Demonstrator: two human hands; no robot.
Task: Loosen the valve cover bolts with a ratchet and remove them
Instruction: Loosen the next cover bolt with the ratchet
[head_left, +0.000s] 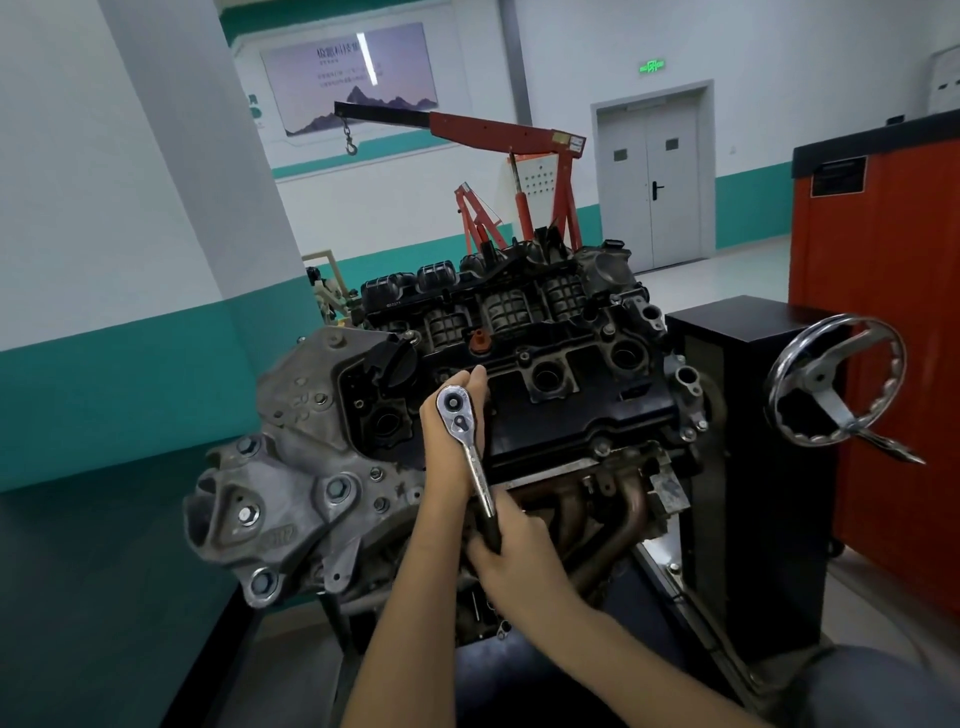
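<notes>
Both bare arms reached forward from the lower edge of the view. The left forearm (410, 582) ran steeply up to the left hand (451, 431), which lay under the head of a chrome ratchet with a black grip (470, 457). One straight fingertip (478, 373) showed beyond the head, and the other fingers were hidden. The right forearm (613, 639) came in from the lower right. The right hand (511, 553) sat nearer the body, its fingers curled round the black grip.
</notes>
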